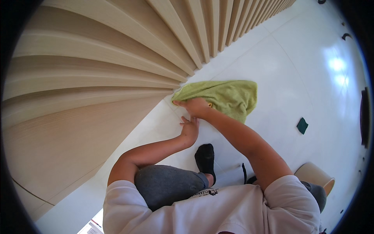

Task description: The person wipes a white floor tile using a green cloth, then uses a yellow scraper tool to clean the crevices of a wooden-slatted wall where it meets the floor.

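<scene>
A yellow-green cloth [230,95] lies rumpled on the pale tiled floor, its left end against the foot of the wooden slats. My right hand [196,107] is at its near left edge, fingers closed on the fabric and partly hidden from above. A small yellow-and-dark patch shows beside that wrist; I cannot make out what it is. Just below the right hand, my left hand [190,128] is bent at the wrist with its fingers spread, holding nothing visible. The left fingertips come close to the right hand; whether they touch is unclear.
Light wooden slats [156,39] rise along the left, joining a plain wood panel [70,136]. A dark green pad [302,125] lies on the floor at the right. My black-socked foot [205,158] stands near the hands. A beige round object [314,174] is beside my right leg.
</scene>
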{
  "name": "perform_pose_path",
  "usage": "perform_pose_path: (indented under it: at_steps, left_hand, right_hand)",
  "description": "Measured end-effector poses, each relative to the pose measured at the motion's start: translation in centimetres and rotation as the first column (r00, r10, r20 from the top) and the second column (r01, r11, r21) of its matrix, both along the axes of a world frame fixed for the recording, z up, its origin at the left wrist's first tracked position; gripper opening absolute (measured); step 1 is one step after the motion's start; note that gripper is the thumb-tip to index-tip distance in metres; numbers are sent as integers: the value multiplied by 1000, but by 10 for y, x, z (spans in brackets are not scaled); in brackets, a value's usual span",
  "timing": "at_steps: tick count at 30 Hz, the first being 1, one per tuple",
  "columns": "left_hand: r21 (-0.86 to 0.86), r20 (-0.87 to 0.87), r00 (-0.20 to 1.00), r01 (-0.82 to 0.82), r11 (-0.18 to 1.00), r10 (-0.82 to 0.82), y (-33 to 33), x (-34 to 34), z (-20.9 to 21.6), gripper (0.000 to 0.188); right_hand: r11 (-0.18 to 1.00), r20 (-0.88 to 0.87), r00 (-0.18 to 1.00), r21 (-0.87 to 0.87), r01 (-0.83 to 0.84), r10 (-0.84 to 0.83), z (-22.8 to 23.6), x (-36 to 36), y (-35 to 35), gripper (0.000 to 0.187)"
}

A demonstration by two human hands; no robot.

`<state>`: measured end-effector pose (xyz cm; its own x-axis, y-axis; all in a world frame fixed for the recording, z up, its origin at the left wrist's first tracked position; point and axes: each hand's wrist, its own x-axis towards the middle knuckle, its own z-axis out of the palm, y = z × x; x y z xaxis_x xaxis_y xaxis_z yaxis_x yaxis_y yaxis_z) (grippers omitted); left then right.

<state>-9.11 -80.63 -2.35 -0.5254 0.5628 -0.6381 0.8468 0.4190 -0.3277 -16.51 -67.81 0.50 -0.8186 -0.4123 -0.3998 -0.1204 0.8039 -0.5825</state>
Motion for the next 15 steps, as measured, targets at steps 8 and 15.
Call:
perform_pose_path:
  at_steps: [8, 15]
  left_hand:
    - [-5, -44, 996, 82, 997, -82, 14, -3, 11, 56]
    - [-32, -22, 999, 22, 999, -23, -6, -2, 2, 53]
  right_hand:
    - [995, 96, 994, -80, 52, -44, -15, -15, -19, 50]
    - [998, 87, 995, -38, 53, -49, 12, -14, -32, 51]
